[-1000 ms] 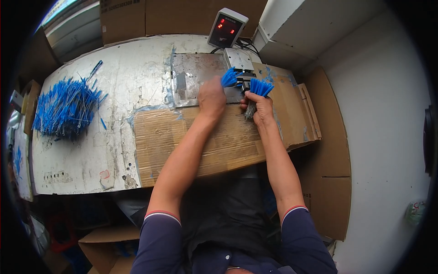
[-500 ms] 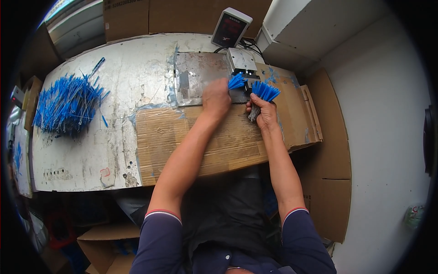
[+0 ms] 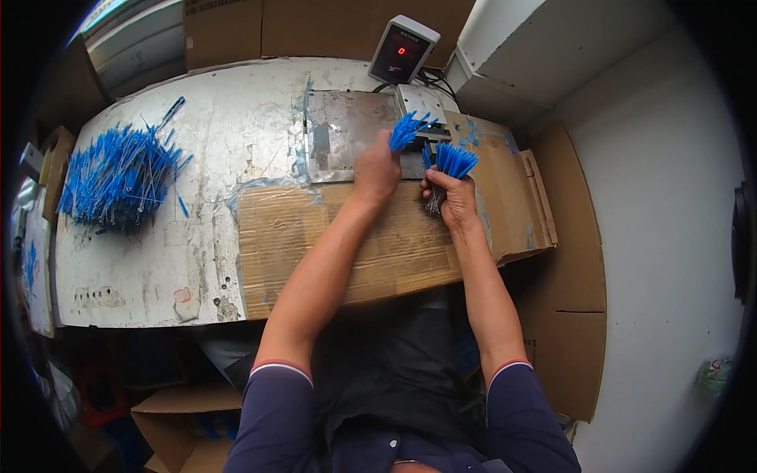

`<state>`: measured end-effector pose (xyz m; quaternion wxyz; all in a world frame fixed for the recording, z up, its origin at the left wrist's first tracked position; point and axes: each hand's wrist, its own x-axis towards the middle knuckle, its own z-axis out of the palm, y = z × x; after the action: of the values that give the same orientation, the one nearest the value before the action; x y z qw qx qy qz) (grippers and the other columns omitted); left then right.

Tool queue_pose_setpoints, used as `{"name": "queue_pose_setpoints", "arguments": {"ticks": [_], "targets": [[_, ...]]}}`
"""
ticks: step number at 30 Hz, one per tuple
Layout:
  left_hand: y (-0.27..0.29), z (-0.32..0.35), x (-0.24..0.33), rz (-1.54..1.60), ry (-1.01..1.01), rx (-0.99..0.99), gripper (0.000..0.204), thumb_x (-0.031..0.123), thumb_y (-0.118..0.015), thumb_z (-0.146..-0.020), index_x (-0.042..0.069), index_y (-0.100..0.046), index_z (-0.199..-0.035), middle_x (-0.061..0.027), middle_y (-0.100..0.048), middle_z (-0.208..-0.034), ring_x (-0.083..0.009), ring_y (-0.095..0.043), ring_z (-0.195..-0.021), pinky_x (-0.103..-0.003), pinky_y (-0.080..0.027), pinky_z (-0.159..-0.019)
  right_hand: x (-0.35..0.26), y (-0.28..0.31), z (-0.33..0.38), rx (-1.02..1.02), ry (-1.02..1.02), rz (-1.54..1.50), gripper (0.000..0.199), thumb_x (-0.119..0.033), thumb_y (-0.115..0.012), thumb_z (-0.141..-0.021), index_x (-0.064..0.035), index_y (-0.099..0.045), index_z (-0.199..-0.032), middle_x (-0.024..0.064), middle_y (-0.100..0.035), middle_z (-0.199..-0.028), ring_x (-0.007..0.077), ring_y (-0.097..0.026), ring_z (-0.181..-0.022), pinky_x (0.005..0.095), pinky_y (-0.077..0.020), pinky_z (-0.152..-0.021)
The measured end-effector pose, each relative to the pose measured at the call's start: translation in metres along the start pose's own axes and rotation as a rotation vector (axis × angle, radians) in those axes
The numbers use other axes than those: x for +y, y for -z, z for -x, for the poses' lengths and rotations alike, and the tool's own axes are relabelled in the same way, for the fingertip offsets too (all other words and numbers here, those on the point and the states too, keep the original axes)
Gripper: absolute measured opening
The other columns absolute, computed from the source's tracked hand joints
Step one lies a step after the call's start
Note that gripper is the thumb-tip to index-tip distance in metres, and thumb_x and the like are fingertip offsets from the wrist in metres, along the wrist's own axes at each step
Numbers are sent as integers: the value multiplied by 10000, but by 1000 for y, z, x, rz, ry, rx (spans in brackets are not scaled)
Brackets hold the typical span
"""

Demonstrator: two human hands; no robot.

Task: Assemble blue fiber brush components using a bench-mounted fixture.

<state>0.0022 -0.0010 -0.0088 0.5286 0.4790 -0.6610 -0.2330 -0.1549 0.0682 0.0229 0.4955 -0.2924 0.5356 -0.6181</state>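
My left hand [image 3: 377, 168] is closed round a small bunch of blue-tipped wires [image 3: 408, 131], whose blue ends fan out past the fingers toward the upper right. Just to its right, my right hand [image 3: 453, 197] grips a thicker bundle of blue-tipped wires [image 3: 455, 161]. Blue ends point up from that fist and thin grey wire ends stick out below it. Both hands are over the near edge of a metal plate [image 3: 347, 118], in front of a small metal fixture [image 3: 422, 101] that the left bunch partly covers.
A large heap of blue-tipped wires [image 3: 118, 177] lies at the table's left, with a pen [image 3: 171, 111] behind it. A display box with a red readout [image 3: 404, 49] stands at the back. Cardboard [image 3: 347, 244] covers the front of the worktable; a cardboard panel [image 3: 572, 260] stands at right.
The bunch in my left hand has risen a little and its blue ends now angle upward. My right hand has shifted slightly left. The display's red readout now shows clearly.
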Motion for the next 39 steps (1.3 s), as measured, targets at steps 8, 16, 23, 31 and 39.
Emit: {"name": "queue_pose_setpoints", "arguments": {"ticks": [8,16,23,31,39], "targets": [[-1,3,8,473,67,-76,230,104,-696,-918,82,-660,-1144,-122,-732,-899,-229,-716,-792,-353,-543,-727,1,-27,11,-80,41,86,174,19,-738,-807,9,-642,-952,92,-667,-809,206,-662,-640,304,-526,-510],[-7,1,-4,351,30,-48,198,96,-706,-912,73,-650,-1101,-118,-721,-885,-228,-705,-787,-344,-537,-724,10,-26,30,-17,67,19,198,21,-745,-819,13,-636,-985,90,-667,-821,195,-667,-640,292,-555,-521],[-9,4,-4,357,-13,-33,128,111,-685,-935,54,-634,-1039,-84,-722,-842,-229,-708,-719,-352,-536,-665,7,-28,28,-19,68,82,233,56,-767,-780,17,-646,-976,86,-671,-821,183,-660,-619,283,-544,-492],[2,-1,2,293,184,168,123,179,-593,-1016,60,-561,-1018,-45,-735,-833,-202,-698,-661,-358,-532,-601,9,-14,-7,223,100,144,137,46,-741,-712,8,-674,-825,69,-670,-712,165,-638,-529,283,-507,-432],[2,-3,1,-28,239,214,208,284,-589,-1018,81,-559,-1055,-87,-759,-937,-346,-715,-778,-444,-522,-674,12,-20,-14,301,134,148,94,58,-724,-729,32,-661,-794,91,-662,-691,174,-640,-517,290,-539,-442]]}}
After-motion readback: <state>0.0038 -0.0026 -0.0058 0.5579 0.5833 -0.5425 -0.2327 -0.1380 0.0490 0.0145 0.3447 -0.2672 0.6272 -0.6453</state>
